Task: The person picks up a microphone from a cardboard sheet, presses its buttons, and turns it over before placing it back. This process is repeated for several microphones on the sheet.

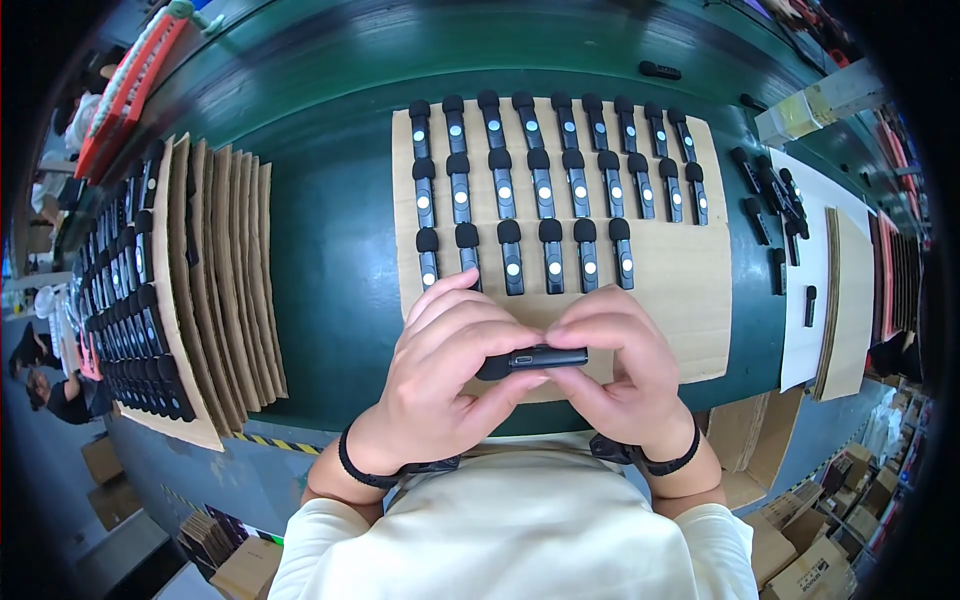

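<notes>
A small black clip-on microphone with a rounded foam tip (548, 357) lies sideways between my hands, close above the cardboard's near edge. My left hand (440, 355) pinches its foam end between thumb and fingers. The other end is gripped by my right hand (630, 365), thumb below and fingers above. A small port shows on the side facing me. Beyond my hands, a cardboard sheet (675, 300) bears similar microphones (541, 185) in three rows, foam tips pointing away. Most carry a pale round dot. The nearest row stops partway across the sheet.
At left stand several upright-looking cardboard sheets (245, 290) beside a board crowded with microphones (130, 320). Loose microphones (775, 190) lie at right near a white sheet (800, 340) and more cardboard (846, 300). A red crate (135, 85) sits far left on the green table (330, 200).
</notes>
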Demonstrator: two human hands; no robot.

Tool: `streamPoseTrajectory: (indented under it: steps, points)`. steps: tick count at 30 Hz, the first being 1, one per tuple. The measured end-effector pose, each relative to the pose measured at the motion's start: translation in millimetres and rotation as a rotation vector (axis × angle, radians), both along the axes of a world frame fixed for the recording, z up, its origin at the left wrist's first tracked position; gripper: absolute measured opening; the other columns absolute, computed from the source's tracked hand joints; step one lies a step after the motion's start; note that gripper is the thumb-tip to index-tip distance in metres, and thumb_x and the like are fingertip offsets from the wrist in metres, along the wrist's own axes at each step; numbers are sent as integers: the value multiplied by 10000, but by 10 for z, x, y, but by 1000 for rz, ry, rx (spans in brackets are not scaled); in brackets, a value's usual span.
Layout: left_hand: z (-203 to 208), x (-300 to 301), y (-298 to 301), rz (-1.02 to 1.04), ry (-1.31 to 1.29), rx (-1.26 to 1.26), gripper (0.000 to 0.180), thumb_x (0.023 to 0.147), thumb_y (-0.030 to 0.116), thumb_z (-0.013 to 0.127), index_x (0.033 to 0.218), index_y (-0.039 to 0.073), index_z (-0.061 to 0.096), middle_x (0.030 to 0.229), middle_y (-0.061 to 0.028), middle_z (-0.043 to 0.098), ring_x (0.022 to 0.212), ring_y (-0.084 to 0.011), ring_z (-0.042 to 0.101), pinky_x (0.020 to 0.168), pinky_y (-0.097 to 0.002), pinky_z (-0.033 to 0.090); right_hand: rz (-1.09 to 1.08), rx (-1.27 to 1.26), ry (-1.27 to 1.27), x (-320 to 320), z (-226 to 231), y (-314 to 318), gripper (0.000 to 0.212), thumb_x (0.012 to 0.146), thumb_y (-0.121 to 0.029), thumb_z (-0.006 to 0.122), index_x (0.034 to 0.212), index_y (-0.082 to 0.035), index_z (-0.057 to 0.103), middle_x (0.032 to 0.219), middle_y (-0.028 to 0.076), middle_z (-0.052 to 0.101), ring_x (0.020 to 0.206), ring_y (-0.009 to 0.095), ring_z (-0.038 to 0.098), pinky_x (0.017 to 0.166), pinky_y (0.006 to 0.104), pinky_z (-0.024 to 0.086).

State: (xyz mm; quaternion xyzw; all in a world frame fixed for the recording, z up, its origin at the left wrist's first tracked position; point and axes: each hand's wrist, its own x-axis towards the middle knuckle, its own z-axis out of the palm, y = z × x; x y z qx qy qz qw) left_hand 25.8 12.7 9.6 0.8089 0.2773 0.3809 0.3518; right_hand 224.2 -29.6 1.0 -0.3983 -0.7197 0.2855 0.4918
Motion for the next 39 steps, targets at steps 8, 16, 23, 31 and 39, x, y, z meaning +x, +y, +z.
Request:
streamPoseTrajectory:
  steps: [8,16,23,31,39]
  points:
    - [-39,32,20,-10,38,57,307,701,58,777,978,37,647,971,-106,667,900,-267,639,1017,-503,398,18,-131,173,55,95,-32,340,705,59,746,1017,-29,645,1007,115,645,897,279,621,762,340,493]
    - [-19,62,1,36,67,39,292,695,69,797,948,63,652,985,-83,651,929,-277,618,988,-490,412,3,-4,-53,99,142,-45,285,744,44,709,1015,8,629,1008,158,643,884,273,633,778,343,511]
    - [20,-58,73,87,66,59,280,694,55,792,941,53,661,1011,-109,660,933,-282,631,983,-493,421,-205,58,-336,592,183,9,274,737,75,714,984,4,619,975,165,664,863,289,648,742,358,530]
    - [11,-140,113,132,59,41,205,733,54,738,918,25,655,1023,-141,663,974,-274,633,1036,-510,395,-252,80,-740,944,-8,-47,271,683,74,714,913,-13,601,993,142,642,880,305,640,740,376,530]
    - [32,-131,142,144,36,27,211,712,28,754,904,29,667,1014,-127,659,953,-281,634,996,-507,423,-198,21,-782,958,-66,-32,232,701,29,721,899,-31,616,1063,123,623,913,308,629,759,382,524]
